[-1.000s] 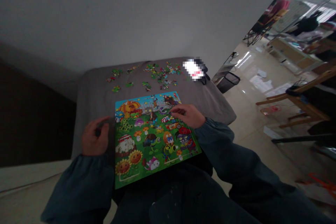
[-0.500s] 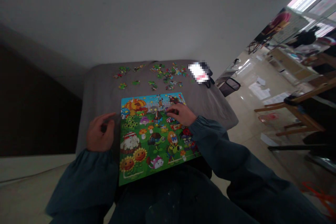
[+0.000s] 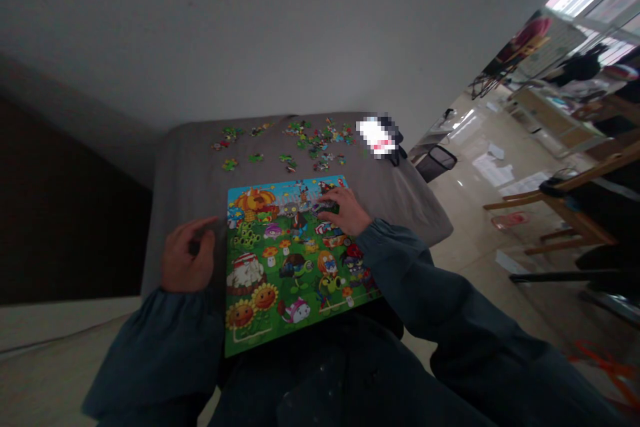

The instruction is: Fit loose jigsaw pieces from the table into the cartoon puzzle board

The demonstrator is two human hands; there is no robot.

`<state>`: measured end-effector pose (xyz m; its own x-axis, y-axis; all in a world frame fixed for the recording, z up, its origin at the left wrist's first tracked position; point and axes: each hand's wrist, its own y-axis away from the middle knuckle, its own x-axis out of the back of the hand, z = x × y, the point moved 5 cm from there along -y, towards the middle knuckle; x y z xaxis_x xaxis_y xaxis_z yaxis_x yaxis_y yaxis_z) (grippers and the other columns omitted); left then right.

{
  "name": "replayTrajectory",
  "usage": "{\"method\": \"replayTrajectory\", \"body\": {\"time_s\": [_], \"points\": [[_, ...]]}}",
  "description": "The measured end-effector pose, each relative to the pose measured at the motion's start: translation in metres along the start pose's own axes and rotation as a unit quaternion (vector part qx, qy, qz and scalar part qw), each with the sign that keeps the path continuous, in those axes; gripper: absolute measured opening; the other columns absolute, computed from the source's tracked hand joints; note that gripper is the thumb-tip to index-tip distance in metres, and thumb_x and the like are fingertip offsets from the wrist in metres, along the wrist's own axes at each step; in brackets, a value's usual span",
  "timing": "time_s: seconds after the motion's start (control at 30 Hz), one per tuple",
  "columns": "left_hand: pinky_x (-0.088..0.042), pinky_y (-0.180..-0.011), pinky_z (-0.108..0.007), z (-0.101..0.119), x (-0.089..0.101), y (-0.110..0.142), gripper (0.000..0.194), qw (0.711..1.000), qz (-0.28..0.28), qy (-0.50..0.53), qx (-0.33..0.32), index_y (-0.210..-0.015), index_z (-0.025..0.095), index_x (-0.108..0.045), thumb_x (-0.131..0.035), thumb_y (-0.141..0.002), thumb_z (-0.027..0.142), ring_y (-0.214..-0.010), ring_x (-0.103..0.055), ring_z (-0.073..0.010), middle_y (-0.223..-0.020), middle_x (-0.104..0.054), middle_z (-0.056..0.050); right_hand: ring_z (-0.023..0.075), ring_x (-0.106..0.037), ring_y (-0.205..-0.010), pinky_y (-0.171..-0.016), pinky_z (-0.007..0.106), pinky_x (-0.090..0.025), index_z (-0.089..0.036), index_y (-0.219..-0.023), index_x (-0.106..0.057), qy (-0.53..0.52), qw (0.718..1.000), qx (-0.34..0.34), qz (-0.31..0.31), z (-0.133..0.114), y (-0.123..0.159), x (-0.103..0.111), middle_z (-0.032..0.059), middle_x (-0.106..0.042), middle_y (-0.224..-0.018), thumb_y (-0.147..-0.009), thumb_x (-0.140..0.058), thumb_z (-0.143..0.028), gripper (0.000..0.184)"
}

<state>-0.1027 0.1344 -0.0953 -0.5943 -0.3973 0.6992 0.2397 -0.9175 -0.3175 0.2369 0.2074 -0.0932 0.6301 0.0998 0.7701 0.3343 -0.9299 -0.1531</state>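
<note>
A brightly coloured picture board with cartoon plants and zombies lies at the front of the grey cloth-covered surface, tilted slightly in view. Over its upper right part is my right hand, palm down, thumb and fingers apart, with nothing visible between them. It covers a bit of the picture beneath. Just left of the board rests my left hand, fingers loosely curved and apart from the thumb, holding nothing. Beyond the board's far edge, loose jigsaw pieces are scattered in small groups.
A blurred-out white object with dark straps lies at the back right of the grey cloth. A wall rises behind. To the right are a mesh bin, a wooden chair and papers on the floor.
The thumb and fingers of my right hand have spread a little wider over the same part of the board. My left hand stays beside the board; the view has shifted slightly.
</note>
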Motion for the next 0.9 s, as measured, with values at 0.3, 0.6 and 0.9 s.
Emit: {"method": "replayTrajectory", "body": {"time_s": [0.3, 0.6, 0.9], "points": [[-0.053, -0.092, -0.038, -0.0015, 0.0002, 0.0011, 0.032, 1.000, 0.010, 0.000, 0.003, -0.110, 0.024, -0.071, -0.049, -0.092, 0.039, -0.100, -0.064, -0.0225, -0.115, -0.069, -0.005, 0.0273, -0.055, -0.117, -0.108, 0.047, -0.036, -0.021, -0.111, -0.071, 0.019, 1.000, -0.003, -0.013, 0.0003, -0.0027, 0.0011, 0.0103, -0.063, -0.115, -0.076, -0.084, -0.028, 0.038], [-0.052, -0.092, -0.037, -0.0041, -0.0006, 0.0002, 0.031, 1.000, 0.003, -0.010, 0.005, -0.109, 0.026, -0.070, -0.048, -0.092, 0.041, -0.101, -0.064, -0.0226, -0.115, -0.069, -0.003, 0.0262, -0.057, -0.115, -0.108, 0.047, -0.037, -0.022, -0.111, -0.071, 0.015, 1.000, -0.003, -0.021, 0.0022, -0.0023, -0.0024, 0.0089, -0.063, -0.113, -0.077, -0.083, -0.029, 0.037], [-0.052, -0.093, -0.037, 0.0016, 0.0008, 0.0002, 0.032, 1.000, 0.006, -0.005, -0.002, -0.108, 0.024, -0.070, -0.048, -0.092, 0.041, -0.106, -0.063, -0.0231, -0.115, -0.069, -0.005, 0.0261, -0.059, -0.113, -0.108, 0.048, -0.037, -0.021, -0.109, -0.072, 0.002, 0.999, -0.027, -0.025, 0.0042, -0.0087, -0.0020, 0.0086, -0.065, -0.110, -0.072, -0.085, -0.025, 0.039]]}}
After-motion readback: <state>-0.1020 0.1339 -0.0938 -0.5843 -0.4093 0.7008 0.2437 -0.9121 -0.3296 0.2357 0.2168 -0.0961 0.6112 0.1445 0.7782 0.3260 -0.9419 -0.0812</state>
